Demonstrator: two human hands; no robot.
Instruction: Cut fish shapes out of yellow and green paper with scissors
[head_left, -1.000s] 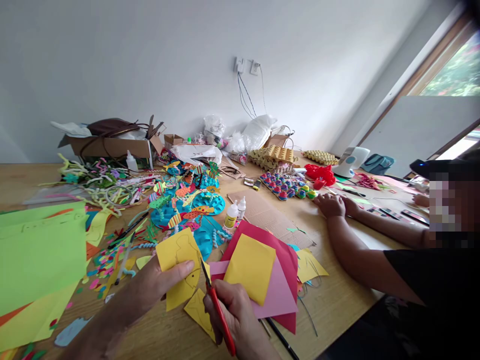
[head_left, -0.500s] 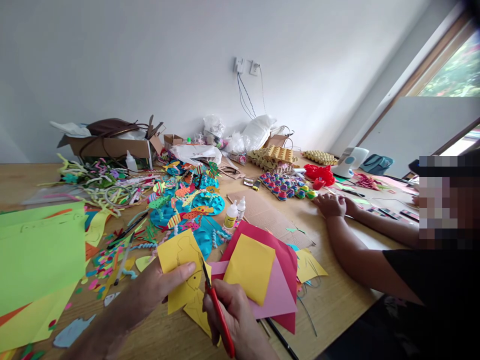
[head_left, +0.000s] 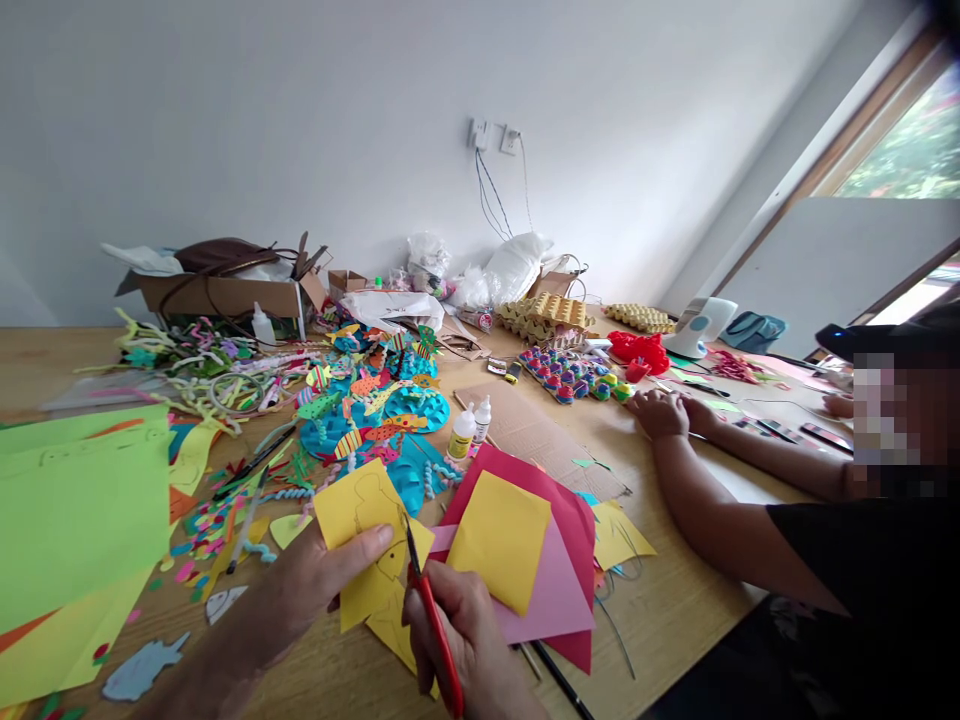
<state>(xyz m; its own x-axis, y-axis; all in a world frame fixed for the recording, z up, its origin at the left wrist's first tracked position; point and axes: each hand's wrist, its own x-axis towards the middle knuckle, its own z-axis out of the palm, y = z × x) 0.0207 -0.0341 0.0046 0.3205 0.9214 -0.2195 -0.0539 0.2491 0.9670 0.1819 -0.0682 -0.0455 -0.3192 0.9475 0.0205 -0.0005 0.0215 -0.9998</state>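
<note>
Pinched between thumb and fingers of my left hand (head_left: 330, 572) is a yellow sheet of paper (head_left: 358, 500) with a fish outline drawn in pencil. My right hand (head_left: 469, 640) grips red-handled scissors (head_left: 433, 630), whose dark blades lie at the right edge of that sheet, on a cut near the drawing. Another yellow piece (head_left: 394, 625) lies on the table below. Right of my hands, a folded yellow sheet (head_left: 501, 540) rests on pink paper (head_left: 562, 600) and red paper (head_left: 574, 520).
Paper fish and blue-painted egg-carton shapes (head_left: 412, 410) fill the middle, with glue bottles (head_left: 462, 432) beside them. Green sheets (head_left: 82, 540) lie at left. A co-worker's forearms (head_left: 697, 470) rest on the table at right. Egg trays (head_left: 547, 315) and a cardboard box (head_left: 217, 297) stand behind.
The strip of yellow paper right of the scissor blades has swung outward to the right. The scissors and both hands have shifted only slightly.
</note>
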